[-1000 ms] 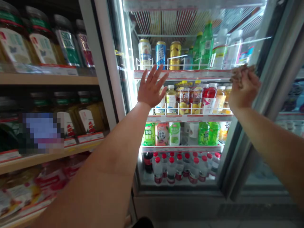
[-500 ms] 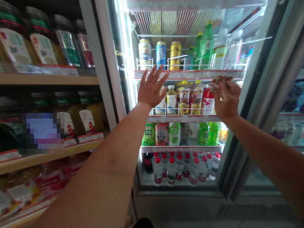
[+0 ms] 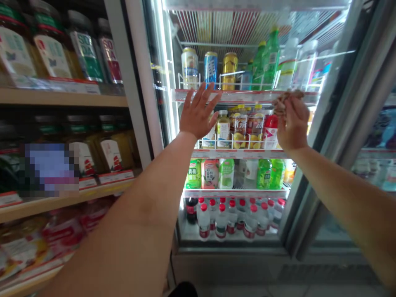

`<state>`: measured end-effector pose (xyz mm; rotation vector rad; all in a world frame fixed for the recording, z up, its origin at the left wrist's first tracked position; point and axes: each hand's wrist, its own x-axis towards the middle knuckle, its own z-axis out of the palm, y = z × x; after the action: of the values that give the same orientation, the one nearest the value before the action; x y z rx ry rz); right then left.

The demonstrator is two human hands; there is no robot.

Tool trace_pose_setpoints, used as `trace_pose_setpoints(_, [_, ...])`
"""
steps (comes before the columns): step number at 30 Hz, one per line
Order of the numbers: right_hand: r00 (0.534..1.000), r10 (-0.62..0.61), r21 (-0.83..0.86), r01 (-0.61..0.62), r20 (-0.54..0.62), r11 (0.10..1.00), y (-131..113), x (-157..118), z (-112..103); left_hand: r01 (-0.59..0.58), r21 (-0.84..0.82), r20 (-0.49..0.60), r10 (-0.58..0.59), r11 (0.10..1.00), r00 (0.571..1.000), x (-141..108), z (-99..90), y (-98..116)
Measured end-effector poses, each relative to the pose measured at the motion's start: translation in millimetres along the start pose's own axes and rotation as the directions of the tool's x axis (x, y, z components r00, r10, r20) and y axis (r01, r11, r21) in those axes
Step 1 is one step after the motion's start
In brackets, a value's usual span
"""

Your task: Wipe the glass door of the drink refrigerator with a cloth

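My left hand (image 3: 198,113) is spread with its fingers apart, holding nothing, in front of the glass door of a lit drinks cooler. It covers part of the upper shelf edge and the left end of the bottle row below. On the right, my right hand (image 3: 293,126) grips a crumpled brownish cloth (image 3: 282,103) near the same shelf edge. Behind the glass stand a blue can (image 3: 210,68), a gold can (image 3: 229,71), green bottles (image 3: 272,57) and a red bottle (image 3: 271,131).
Wooden shelves (image 3: 62,97) with large bottles and price strips stand at the left. Red-capped water bottles (image 3: 220,222) fill the cooler's bottom. A metal door frame (image 3: 337,148) and another cooler lie to the right. A dark rounded thing shows at the bottom edge.
My right hand and the cloth have shifted slightly left and up across the glass. My left hand stays spread in nearly the same place. The view has moved a little.
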<state>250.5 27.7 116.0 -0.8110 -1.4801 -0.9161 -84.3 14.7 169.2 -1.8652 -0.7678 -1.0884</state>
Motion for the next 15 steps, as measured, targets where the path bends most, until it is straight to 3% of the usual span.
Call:
trace_pose_setpoints(5, [0.970,-0.172,0.066,0.163,0.173,0.984,-16,-16,-1,0.016,0.013,0.030,-0.016,1.000,0.999,0,-0.1,0])
trace_pose_setpoints(7, [0.977,-0.174,0.079,0.165,0.126,0.983,-13,-12,0,0.014,0.007,0.027,-0.014,1.000,1.000,0,-0.1,0])
trace_pose_setpoints(12, [0.992,-0.027,-0.002,0.027,-0.123,1.000,-9,-1,8,0.002,0.027,0.013,-0.002,1.000,1.000,0,-0.8,1])
trace_pose_setpoints(15, [0.982,-0.189,0.013,0.189,-0.016,0.982,-22,-17,9,0.003,0.036,0.011,-0.004,0.999,1.000,0,-1.2,1])
